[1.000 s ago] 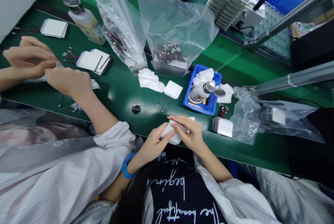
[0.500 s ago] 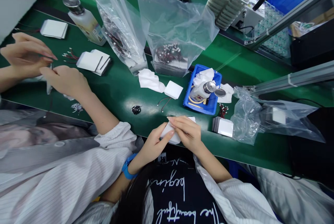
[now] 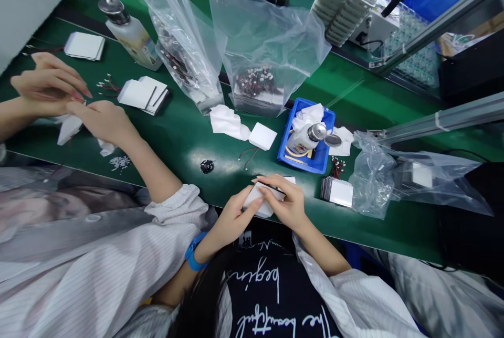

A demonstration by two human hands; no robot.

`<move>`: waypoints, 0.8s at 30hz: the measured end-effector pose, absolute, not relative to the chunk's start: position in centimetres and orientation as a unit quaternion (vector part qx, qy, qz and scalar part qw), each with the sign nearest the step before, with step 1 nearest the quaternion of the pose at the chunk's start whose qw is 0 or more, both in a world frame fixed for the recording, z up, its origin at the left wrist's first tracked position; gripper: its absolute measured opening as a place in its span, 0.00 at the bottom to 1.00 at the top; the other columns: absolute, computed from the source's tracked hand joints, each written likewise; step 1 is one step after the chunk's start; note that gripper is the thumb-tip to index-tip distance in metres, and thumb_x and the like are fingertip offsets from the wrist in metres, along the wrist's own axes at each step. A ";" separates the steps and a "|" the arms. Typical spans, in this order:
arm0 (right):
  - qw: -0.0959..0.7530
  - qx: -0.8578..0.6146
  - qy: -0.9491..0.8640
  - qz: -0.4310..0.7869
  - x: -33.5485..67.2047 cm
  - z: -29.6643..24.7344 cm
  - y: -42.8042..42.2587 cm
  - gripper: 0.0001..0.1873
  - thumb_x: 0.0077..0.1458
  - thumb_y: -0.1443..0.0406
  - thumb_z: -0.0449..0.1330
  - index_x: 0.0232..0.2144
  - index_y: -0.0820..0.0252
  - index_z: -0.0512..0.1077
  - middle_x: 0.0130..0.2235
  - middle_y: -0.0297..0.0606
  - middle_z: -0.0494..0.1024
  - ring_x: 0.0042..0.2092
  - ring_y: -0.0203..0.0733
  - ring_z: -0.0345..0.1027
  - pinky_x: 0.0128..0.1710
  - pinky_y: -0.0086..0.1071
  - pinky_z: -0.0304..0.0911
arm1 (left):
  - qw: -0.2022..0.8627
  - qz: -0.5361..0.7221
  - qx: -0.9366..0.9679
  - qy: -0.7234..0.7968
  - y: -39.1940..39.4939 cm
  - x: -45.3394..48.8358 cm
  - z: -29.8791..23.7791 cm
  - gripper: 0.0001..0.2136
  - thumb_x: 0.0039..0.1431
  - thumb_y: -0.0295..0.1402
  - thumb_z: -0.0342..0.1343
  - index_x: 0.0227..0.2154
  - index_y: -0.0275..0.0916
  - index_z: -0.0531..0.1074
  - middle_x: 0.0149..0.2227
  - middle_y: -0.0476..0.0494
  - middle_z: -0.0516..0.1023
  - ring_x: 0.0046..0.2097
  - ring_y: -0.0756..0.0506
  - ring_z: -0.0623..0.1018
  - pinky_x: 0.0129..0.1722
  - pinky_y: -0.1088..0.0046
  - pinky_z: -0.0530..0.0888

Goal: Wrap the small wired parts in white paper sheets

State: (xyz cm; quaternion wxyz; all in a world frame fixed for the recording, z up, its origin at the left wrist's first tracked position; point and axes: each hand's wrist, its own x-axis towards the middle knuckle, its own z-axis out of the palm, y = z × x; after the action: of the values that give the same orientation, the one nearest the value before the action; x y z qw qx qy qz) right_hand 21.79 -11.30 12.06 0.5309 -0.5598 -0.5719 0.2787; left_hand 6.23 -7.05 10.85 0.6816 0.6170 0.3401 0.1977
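Observation:
At the table's near edge, both of my hands are closed on a flat white battery (image 3: pixel 254 194) with a dark edge. My left hand (image 3: pixel 235 215) grips its left side, the thumb lying on the white face. From the right, my right hand (image 3: pixel 286 204) holds it with bent fingers and the thumb on top. Something white, perhaps a cloth, shows beneath and behind the right hand. Just beyond lies another white battery (image 3: pixel 262 136) with two thin wires. A crumpled white cloth (image 3: pixel 227 122) touches its left side.
A blue tray (image 3: pixel 281 154) holds a pump bottle (image 3: pixel 305 138) and cloths. To its right stand stacked batteries (image 3: pixel 340 192) beside clear plastic bags (image 3: pixel 372 180). A small black pile (image 3: pixel 206 166) lies left of my hands. Farther left, a co-worker's hands (image 3: pixel 104 123) handle something white.
My right fingers have shifted, uncovering more of the battery's white face and dark edge. The co-worker's hands have moved slightly right, and more white material shows under them.

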 end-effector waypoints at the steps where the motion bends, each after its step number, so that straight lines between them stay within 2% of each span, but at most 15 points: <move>1: 0.524 -0.566 -0.568 0.287 21.8 12.2 -11.3 0.13 0.60 0.71 0.60 0.46 0.53 0.76 0.44 0.40 0.83 0.44 0.42 0.77 0.46 0.39 0.72 | 0.675 0.201 0.624 0.338 -7.0 6.3 10.9 0.15 0.68 0.40 0.49 0.47 0.36 0.73 0.37 0.48 0.77 0.38 0.49 0.74 0.38 0.77 0.71; 6: 0.550 -0.548 -0.553 0.302 21.6 12.0 -10.9 0.10 0.59 0.71 0.62 0.41 0.54 0.79 0.41 0.38 0.83 0.42 0.41 0.77 0.44 0.38 0.73 | 0.657 0.219 0.640 0.333 -7.1 6.5 10.9 0.15 0.68 0.38 0.49 0.51 0.38 0.71 0.40 0.47 0.78 0.41 0.48 0.75 0.42 0.77 0.72; 17: 0.593 -0.517 -0.552 0.276 21.5 11.0 -10.6 0.11 0.58 0.71 0.62 0.40 0.52 0.80 0.38 0.38 0.84 0.39 0.44 0.78 0.40 0.42 0.75 | 0.665 0.207 0.627 0.351 -7.0 6.4 11.0 0.18 0.67 0.41 0.50 0.53 0.37 0.71 0.50 0.42 0.78 0.44 0.45 0.76 0.44 0.73 0.74; 24: 0.581 -0.525 -0.552 0.287 21.6 11.1 -10.5 0.07 0.59 0.70 0.62 0.37 0.55 0.79 0.39 0.39 0.84 0.41 0.44 0.78 0.43 0.41 0.73 | 0.675 0.202 0.616 0.353 -6.8 6.5 11.1 0.17 0.67 0.40 0.50 0.52 0.37 0.71 0.44 0.45 0.79 0.40 0.47 0.76 0.39 0.76 0.73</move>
State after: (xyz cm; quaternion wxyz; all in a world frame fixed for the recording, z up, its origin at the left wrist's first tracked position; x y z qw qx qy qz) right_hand 21.61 -10.49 11.14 0.5807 -0.5248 -0.5523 0.2869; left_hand 6.46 -6.76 11.07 0.6749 0.6161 0.3525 0.2017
